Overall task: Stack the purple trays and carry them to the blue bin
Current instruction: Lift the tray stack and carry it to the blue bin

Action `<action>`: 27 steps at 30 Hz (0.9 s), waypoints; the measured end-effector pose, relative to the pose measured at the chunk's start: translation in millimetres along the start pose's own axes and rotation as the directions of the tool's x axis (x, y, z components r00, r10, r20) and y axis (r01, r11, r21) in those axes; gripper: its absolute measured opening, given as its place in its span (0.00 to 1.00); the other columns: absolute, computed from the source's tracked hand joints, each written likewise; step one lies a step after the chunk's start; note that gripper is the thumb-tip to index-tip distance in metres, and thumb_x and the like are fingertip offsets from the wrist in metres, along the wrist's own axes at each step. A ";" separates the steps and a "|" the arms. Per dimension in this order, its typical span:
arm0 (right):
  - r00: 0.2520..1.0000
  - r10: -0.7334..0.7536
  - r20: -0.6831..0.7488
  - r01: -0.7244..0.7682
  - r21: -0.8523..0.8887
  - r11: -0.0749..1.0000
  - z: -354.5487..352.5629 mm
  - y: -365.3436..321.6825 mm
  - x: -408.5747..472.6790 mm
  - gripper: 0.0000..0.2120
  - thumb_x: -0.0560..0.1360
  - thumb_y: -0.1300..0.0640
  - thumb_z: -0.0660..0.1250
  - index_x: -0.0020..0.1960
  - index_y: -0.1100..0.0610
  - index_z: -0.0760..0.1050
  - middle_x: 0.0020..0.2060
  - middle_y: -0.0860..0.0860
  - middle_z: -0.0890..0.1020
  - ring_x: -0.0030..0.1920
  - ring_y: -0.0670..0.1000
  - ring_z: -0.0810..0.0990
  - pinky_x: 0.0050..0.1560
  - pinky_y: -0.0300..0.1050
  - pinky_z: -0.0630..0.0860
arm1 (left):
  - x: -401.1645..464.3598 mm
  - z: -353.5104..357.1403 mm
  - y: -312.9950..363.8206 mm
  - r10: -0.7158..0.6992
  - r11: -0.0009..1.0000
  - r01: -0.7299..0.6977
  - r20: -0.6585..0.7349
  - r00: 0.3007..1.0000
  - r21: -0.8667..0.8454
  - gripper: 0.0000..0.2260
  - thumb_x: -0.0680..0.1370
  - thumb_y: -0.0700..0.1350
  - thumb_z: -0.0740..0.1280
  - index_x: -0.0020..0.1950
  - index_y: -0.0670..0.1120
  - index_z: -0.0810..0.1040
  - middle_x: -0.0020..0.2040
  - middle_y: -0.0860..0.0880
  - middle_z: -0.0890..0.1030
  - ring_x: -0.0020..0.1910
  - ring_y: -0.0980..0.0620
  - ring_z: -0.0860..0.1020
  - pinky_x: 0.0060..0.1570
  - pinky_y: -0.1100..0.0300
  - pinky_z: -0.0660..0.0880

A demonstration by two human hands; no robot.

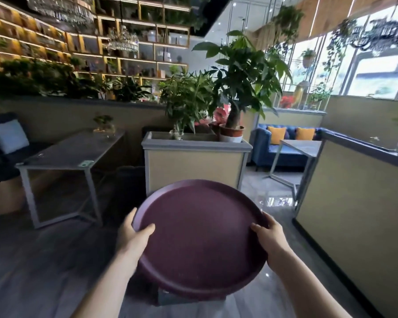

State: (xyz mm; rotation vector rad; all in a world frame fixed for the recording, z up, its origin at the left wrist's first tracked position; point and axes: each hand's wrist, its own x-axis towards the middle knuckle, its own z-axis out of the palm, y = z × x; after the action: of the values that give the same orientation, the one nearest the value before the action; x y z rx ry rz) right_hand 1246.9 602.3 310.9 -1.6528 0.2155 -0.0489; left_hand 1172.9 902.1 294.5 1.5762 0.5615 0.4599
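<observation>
I hold a round purple tray level in front of me at about waist height. Whether more trays lie under the top one I cannot tell; only the top surface and its rim show. My left hand grips the tray's left rim, thumb on top. On the right rim sits my right hand, thumb over the edge. No blue bin is in view.
A tall planter box with potted plants stands straight ahead. A grey table is at the left with dark seats behind it. A beige partition runs along the right. Between planter and partition, a glossy floor leads to a blue sofa.
</observation>
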 end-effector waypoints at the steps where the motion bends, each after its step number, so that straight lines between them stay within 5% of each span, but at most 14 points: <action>1: 1.000 0.005 0.001 -0.005 0.002 1.000 -1.0 0.1 20.5 0.22 0.76 0.68 0.65 0.68 0.55 0.74 0.54 0.54 0.83 0.54 0.58 0.83 0.58 0.53 0.79 | 12.2 15.7 1.4 0.000 1.000 0.000 -0.006 1.000 0.007 0.33 0.74 0.39 0.72 0.76 0.51 0.66 0.71 0.46 0.73 0.61 0.45 0.76 0.55 0.56 0.71; 8: 0.998 0.022 0.064 -0.019 -0.048 0.999 7.2 -12.7 151.2 0.21 0.76 0.68 0.65 0.67 0.56 0.75 0.54 0.53 0.84 0.54 0.56 0.83 0.55 0.49 0.79 | 99.5 99.3 5.5 -0.030 0.999 0.031 -0.047 0.998 0.033 0.33 0.73 0.40 0.73 0.76 0.52 0.66 0.71 0.47 0.74 0.64 0.44 0.76 0.63 0.49 0.73; 13: 0.993 0.088 0.079 -0.082 -0.072 0.994 29.4 -4.3 228.2 0.24 0.75 0.67 0.67 0.69 0.53 0.73 0.55 0.55 0.84 0.53 0.58 0.84 0.58 0.56 0.81 | 158.3 137.3 -5.5 -0.043 0.997 0.047 -0.071 0.997 0.055 0.33 0.73 0.41 0.73 0.76 0.53 0.66 0.71 0.48 0.74 0.64 0.45 0.76 0.64 0.48 0.73; 23: 0.984 0.179 -0.001 -0.177 -0.175 0.969 114.6 33.7 374.9 0.19 0.74 0.68 0.66 0.57 0.48 0.77 0.45 0.50 0.84 0.46 0.56 0.84 0.54 0.56 0.82 | 320.1 202.2 -64.7 -0.068 0.994 0.073 -0.066 0.996 0.078 0.33 0.74 0.41 0.72 0.76 0.55 0.64 0.71 0.50 0.73 0.59 0.50 0.75 0.61 0.54 0.71; 27: 0.968 0.243 -0.057 -0.250 -0.260 0.933 149.8 60.3 436.3 0.22 0.71 0.64 0.68 0.63 0.49 0.78 0.51 0.54 0.85 0.50 0.57 0.85 0.57 0.59 0.81 | 386.8 221.7 -91.9 -0.159 0.974 0.168 -0.070 0.985 0.153 0.29 0.74 0.45 0.73 0.73 0.49 0.67 0.65 0.48 0.76 0.60 0.45 0.76 0.60 0.53 0.71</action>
State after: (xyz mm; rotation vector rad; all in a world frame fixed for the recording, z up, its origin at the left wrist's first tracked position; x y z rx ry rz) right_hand 1692.1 670.7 194.5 -1.8804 0.4639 0.1573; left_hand 1606.5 962.8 169.7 1.6556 0.7814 0.3428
